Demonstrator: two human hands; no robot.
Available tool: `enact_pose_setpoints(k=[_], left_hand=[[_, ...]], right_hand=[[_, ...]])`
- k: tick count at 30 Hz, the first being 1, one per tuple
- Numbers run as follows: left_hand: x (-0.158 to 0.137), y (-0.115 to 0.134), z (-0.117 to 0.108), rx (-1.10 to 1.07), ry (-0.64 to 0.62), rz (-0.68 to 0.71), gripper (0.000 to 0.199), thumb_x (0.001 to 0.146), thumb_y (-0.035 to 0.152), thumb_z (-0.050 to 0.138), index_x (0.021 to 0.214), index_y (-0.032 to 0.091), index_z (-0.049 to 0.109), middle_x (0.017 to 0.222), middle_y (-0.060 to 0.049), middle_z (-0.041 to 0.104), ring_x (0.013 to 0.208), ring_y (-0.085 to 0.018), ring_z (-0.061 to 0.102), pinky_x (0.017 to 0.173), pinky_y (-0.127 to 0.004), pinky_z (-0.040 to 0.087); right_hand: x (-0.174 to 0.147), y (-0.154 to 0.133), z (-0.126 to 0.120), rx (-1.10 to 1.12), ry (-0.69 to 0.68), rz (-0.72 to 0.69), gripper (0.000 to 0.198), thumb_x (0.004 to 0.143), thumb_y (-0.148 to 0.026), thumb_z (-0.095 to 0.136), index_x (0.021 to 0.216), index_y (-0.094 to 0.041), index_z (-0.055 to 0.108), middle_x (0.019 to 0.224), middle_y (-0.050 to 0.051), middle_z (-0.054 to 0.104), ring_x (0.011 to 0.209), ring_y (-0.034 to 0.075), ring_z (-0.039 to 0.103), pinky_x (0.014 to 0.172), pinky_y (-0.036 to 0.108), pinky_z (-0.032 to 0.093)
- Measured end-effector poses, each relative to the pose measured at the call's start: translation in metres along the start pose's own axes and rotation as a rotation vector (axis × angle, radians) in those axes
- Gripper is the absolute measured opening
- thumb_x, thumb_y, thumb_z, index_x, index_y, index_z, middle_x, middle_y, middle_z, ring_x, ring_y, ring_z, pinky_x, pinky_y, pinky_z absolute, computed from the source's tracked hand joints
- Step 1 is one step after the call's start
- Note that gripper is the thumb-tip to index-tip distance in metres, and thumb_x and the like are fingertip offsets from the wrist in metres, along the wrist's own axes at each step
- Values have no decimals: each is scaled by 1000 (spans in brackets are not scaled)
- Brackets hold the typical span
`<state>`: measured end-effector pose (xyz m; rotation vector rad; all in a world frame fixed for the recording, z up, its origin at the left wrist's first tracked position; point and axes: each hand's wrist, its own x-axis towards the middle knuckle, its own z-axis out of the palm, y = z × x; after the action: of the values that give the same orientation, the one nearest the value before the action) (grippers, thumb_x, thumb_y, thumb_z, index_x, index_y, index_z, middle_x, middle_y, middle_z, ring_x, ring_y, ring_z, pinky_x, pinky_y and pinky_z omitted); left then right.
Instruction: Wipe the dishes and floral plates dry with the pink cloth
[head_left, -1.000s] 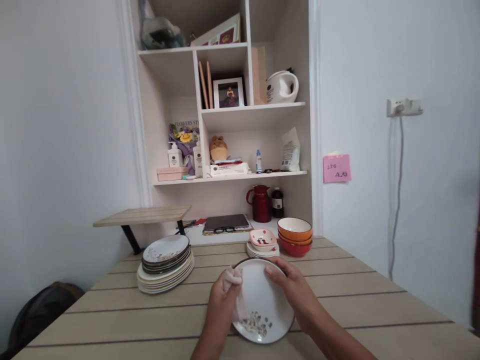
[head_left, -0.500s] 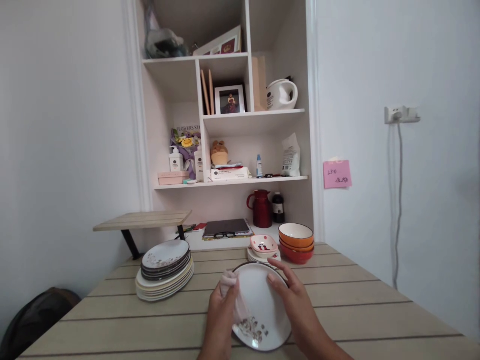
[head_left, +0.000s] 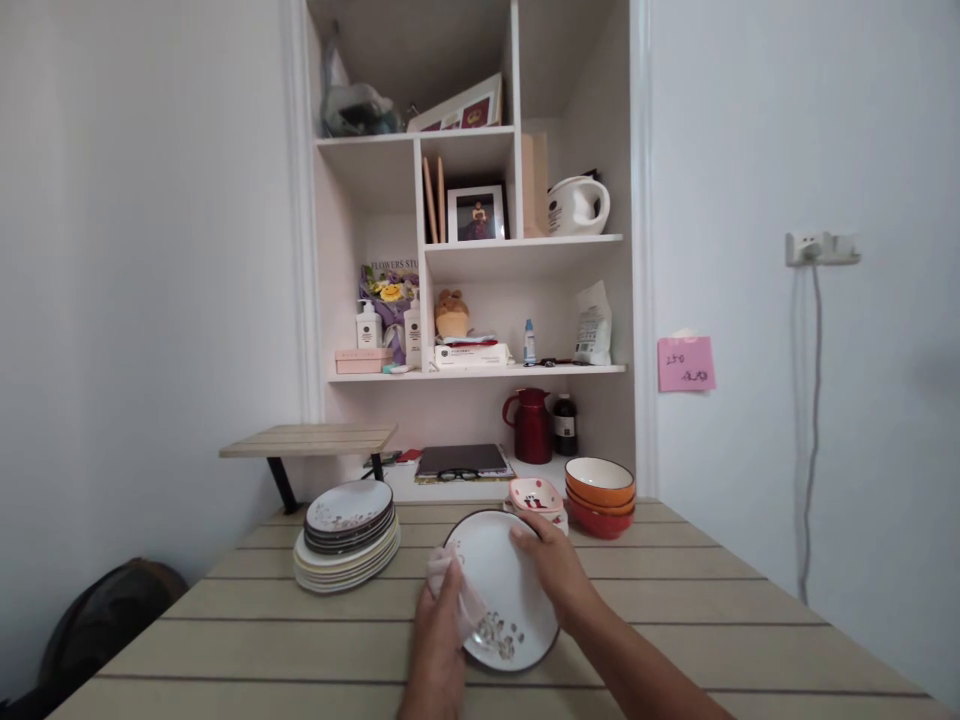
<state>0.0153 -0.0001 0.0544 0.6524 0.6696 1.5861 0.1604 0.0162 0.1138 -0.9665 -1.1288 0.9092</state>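
Observation:
A white plate (head_left: 501,575) with a dark rim and a brown floral print is held tilted above the table's front part. My right hand (head_left: 551,565) grips its upper right edge, thumb on the face and fingers behind the rim. At the plate's left edge, my left hand (head_left: 441,630) is closed on a thin whitish cloth (head_left: 457,590), which lies against the plate's face. The fingers of my left hand are partly hidden behind the cloth and plate.
On the slatted table (head_left: 300,640) stand a plate stack (head_left: 349,535) at left, small patterned dishes (head_left: 536,495) behind the plate, and orange and red bowls (head_left: 600,495) at right. A raised wooden shelf (head_left: 307,440) stands back left. Behind are a red jug (head_left: 531,425) and glasses (head_left: 457,475).
The plate has shifted slightly left and up in view with both hands. My right hand has moved toward the plate's top edge. The camera view has also shifted a little.

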Motion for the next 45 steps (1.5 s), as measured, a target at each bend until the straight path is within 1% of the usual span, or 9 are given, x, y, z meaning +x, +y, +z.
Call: enact_pose_setpoints(k=[5,11,18,22,28,32,36,41,45], left_hand=[[3,4,-5,-16,4,-19,58,60,47,85,107,20,64,91,-8,75,92,-27,70,75,-33,55],[3,-9,-3,-13,46,-54,58,62,46,84,109,19,62,94,-9,74,93,-27,70,75,-33,55],[5,-22,3,-106,26,-90,61,65,44,83,117,23,59,108,-9,71,98,-24,68,81,-31,54],[9,-18,-1,-118,58,-60,62,61,43,85,114,23,61,108,-9,71,98,-24,68,81,-30,54],[6,3,-5,17,7,19,55,58,41,87,103,17,66,91,-8,74,88,-25,70,76,-31,55],[-3,6,2,108,-81,3,52,60,40,86,102,16,68,86,-7,74,82,-23,70,74,-30,54],[-9,11,5,123,-125,-16,48,64,40,84,101,14,69,90,-9,74,84,-24,70,78,-32,54],[-7,16,4,52,-191,-64,48,66,38,83,104,13,69,94,-13,74,90,-28,70,83,-36,53],[-1,6,4,8,-136,-138,52,66,40,82,108,13,67,97,-14,74,92,-30,70,83,-39,54]], right_hand=[[-7,12,6,20,93,-53,29,63,-37,68,86,-20,74,92,5,75,90,29,64,81,37,47],[-19,41,0,260,233,88,44,65,-43,70,101,-19,68,93,5,76,90,29,68,79,38,54],[-36,38,19,572,341,202,58,63,-43,75,113,-23,54,72,-2,73,64,22,68,66,36,56],[-39,37,21,658,250,236,58,58,-36,79,109,-24,54,75,-2,74,66,22,69,67,37,55],[-30,21,-9,456,-75,310,62,52,-20,78,110,-20,57,83,6,77,63,24,69,58,34,52],[-32,4,-22,318,-103,312,64,63,-29,74,123,-22,54,85,6,77,66,25,70,60,36,52],[-38,-7,-21,255,-146,315,61,65,-35,74,121,-17,59,85,8,77,73,27,71,68,39,54],[-42,-4,-13,240,-3,225,60,62,-41,76,116,-17,65,96,9,77,86,29,70,76,38,54],[-41,8,-7,299,158,204,67,59,-42,78,119,-15,65,98,9,77,87,27,70,77,36,55]])
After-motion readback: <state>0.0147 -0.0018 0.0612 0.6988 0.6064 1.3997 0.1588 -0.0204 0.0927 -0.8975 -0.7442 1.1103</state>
